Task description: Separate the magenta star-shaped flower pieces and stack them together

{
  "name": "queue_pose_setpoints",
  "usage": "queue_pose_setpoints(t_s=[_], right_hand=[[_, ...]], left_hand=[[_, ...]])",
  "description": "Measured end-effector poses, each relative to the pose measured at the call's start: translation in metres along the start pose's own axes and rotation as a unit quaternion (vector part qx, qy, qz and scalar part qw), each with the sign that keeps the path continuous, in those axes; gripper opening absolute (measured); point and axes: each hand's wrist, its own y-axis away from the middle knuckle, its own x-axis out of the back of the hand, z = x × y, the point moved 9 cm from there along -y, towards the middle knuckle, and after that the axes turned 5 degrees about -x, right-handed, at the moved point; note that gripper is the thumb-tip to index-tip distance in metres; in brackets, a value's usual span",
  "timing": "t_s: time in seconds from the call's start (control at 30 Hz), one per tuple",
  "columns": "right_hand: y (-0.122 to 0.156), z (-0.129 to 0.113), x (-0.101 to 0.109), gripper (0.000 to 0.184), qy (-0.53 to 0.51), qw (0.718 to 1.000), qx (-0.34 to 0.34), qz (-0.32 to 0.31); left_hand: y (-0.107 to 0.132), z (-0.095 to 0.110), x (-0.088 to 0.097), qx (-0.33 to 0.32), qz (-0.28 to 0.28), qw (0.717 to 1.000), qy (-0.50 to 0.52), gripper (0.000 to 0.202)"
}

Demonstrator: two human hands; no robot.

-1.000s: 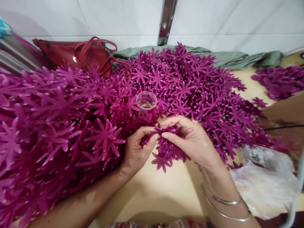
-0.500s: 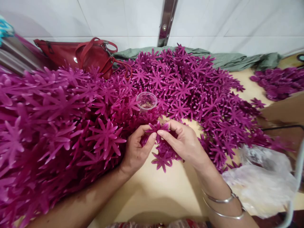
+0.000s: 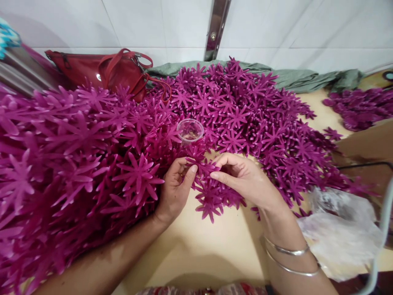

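Between my two hands is a purple artificial flower piece (image 3: 203,166) with long narrow petals. My left hand (image 3: 178,186) pinches its left side between thumb and forefinger. From the right, my right hand (image 3: 241,176) grips a petal with thumb and fingertips. Just below my fingers, a few more purple flower pieces (image 3: 211,200) lie on the pale tabletop (image 3: 196,246). A round clear plastic cup (image 3: 190,130) stands beyond my hands among the flowers; small bits at its bottom are too small to name.
Large heaps of purple flower pieces cover the left (image 3: 86,135) and back (image 3: 233,106). A red handbag (image 3: 89,71) rests by the wall. Clear plastic bags (image 3: 340,237) and a brown cardboard box (image 3: 368,147) are at the right; green cloth (image 3: 303,80) runs along the back.
My hands have drawn slightly apart, the right one moving a little rightward. The flower piece between them has tilted and now shows more edge-on.
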Motion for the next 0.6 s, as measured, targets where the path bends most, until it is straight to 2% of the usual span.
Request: queue_pose_setpoints(t_s=[0.1,0.23,0.3,0.33,0.47,0.6], right_hand=[[-0.001,-0.003,0.001,0.022,-0.045,0.999,0.016,0.001],[-0.003,0.011,-0.005,0.02,-0.109,0.993,-0.039,0.003],[-0.004,0.016,-0.01,0.028,-0.115,0.992,-0.059,-0.006],[-0.004,0.017,-0.011,0.03,-0.113,0.992,-0.06,-0.008],[-0.004,0.013,-0.004,0.015,-0.084,0.996,-0.037,0.017],[-0.002,0.01,-0.002,0.017,-0.104,0.994,-0.02,0.002]], left_hand=[[0.0,-0.001,-0.002,0.0,-0.003,1.0,0.014,0.011],[0.0,0.0,0.003,-0.029,0.017,0.999,-0.01,0.016],[0.0,0.001,0.004,-0.045,0.014,0.998,-0.032,0.015],[0.001,0.002,0.004,-0.05,0.007,0.998,-0.042,0.014],[0.001,0.009,-0.001,-0.065,-0.032,0.995,-0.063,0.015],[0.002,0.017,-0.003,-0.086,-0.044,0.993,-0.066,0.012]])
